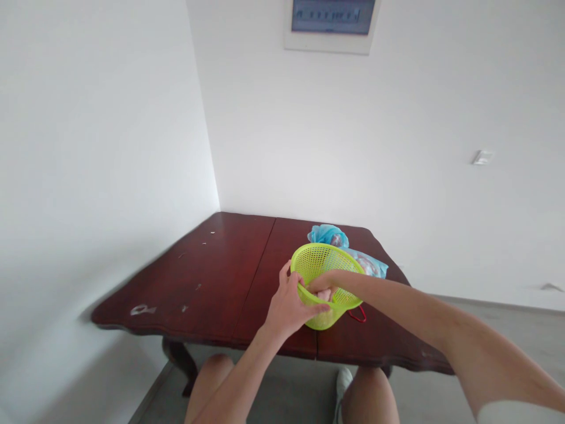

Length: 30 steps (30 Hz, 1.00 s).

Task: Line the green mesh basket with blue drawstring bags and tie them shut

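A lime-green plastic mesh basket (324, 265) is held up, tilted, above the dark wooden table (212, 277). My left hand (286, 303) grips the basket's rim at the front. My right hand (323, 284) reaches over the rim into the basket. A pale pink shape (325, 295) shows by its fingers, but I cannot tell whether it is an object or part of the hand. Behind the basket lies a crumpled light-blue plastic bag (327, 236) with rounded contents, partly hidden by the basket.
A red loop of cord (357, 314) lies on the table beside the basket. The reddish-brown table has a central seam and a scalloped edge and stands in a white wall corner. My knees (369, 397) are below its near edge. A framed panel (332, 23) hangs on the wall.
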{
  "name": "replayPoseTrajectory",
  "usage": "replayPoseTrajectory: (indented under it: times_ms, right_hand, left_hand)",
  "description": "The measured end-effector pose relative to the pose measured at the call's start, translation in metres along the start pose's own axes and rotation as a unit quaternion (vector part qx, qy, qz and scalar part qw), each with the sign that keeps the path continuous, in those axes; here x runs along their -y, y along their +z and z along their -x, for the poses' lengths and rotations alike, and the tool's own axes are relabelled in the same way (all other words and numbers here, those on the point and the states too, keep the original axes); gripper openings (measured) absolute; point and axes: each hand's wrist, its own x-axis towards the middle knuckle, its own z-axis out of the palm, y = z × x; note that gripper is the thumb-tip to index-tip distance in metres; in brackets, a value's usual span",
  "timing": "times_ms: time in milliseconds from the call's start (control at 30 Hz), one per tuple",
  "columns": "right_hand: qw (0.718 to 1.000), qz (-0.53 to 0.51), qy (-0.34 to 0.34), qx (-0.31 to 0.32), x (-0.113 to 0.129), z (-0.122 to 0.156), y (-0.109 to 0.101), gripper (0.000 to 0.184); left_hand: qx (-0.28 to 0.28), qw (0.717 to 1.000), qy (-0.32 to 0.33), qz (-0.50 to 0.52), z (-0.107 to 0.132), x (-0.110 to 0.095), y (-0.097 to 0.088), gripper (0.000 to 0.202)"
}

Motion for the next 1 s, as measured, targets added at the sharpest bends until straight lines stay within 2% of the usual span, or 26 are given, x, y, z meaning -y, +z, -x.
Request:
replayPoseTrajectory:
  times_ms: [100,167,200,300,333,433,533,600,633,700,767,833,867,933,1000]
  right_hand:
    - [0.994,-0.028,0.005,0.107,0.014,-0.009,-0.018,0.03]
    - [0.994,-0.025,-0.014,0.108,0.026,-0.014,-0.035,0.038]
    - [0.995,-0.011,-0.026,0.091,0.03,-0.015,-0.043,0.038]
    - [0.997,0.061,-0.047,-0.001,0.032,-0.001,-0.069,0.023]
    - [0.994,0.09,-0.055,-0.041,0.028,0.008,-0.075,0.027]
    - [0.965,0.167,-0.105,-0.171,0.009,0.052,-0.079,0.055]
    - [0.932,0.178,-0.191,-0.251,-0.004,0.105,-0.064,0.065]
    - [0.91,0.178,-0.266,-0.263,-0.001,0.139,-0.044,0.069]
    - [0.903,0.179,-0.297,-0.255,0.003,0.155,-0.032,0.071]
    - [0.901,0.161,-0.349,-0.201,0.015,0.18,-0.007,0.065]
    - [0.904,0.122,-0.386,-0.135,0.024,0.196,0.02,0.04]
    - [0.906,0.107,-0.403,-0.069,0.025,0.204,0.044,0.022]
    - [0.907,0.11,-0.404,-0.037,0.022,0.207,0.054,0.021]
    - [0.911,0.118,-0.394,0.022,0.013,0.209,0.067,0.035]
    - [0.919,0.11,-0.373,0.065,0.004,0.213,0.071,0.057]
  left_hand:
    - [-0.007,1.0,0.001,0.009,-0.001,0.002,0.002,0.085]
    - [-0.013,1.0,0.0,0.008,-0.001,0.005,0.004,0.092]
    - [-0.016,1.0,0.0,0.007,-0.001,0.006,0.005,0.091]
    - [-0.025,1.0,0.016,0.004,-0.004,0.011,0.008,0.081]
    - [-0.028,0.999,0.024,0.002,-0.005,0.012,0.01,0.078]
    - [-0.036,0.998,0.043,-0.002,-0.005,0.013,0.014,0.074]
    - [-0.079,0.993,0.087,0.011,0.008,0.01,0.011,0.09]
    - [-0.108,0.98,0.166,0.01,0.027,0.008,0.0,0.111]
    - [-0.107,0.97,0.218,-0.002,0.038,0.007,-0.009,0.117]
    - [-0.073,0.949,0.302,-0.05,0.061,0.008,-0.031,0.107]
    - [0.005,0.933,0.349,-0.091,0.082,0.01,-0.052,0.098]
    - [0.086,0.931,0.34,-0.101,0.099,0.016,-0.066,0.096]
    - [0.113,0.936,0.318,-0.096,0.106,0.021,-0.069,0.095]
    - [0.131,0.951,0.268,-0.077,0.118,0.034,-0.068,0.089]
    - [0.121,0.961,0.239,-0.065,0.126,0.051,-0.061,0.086]
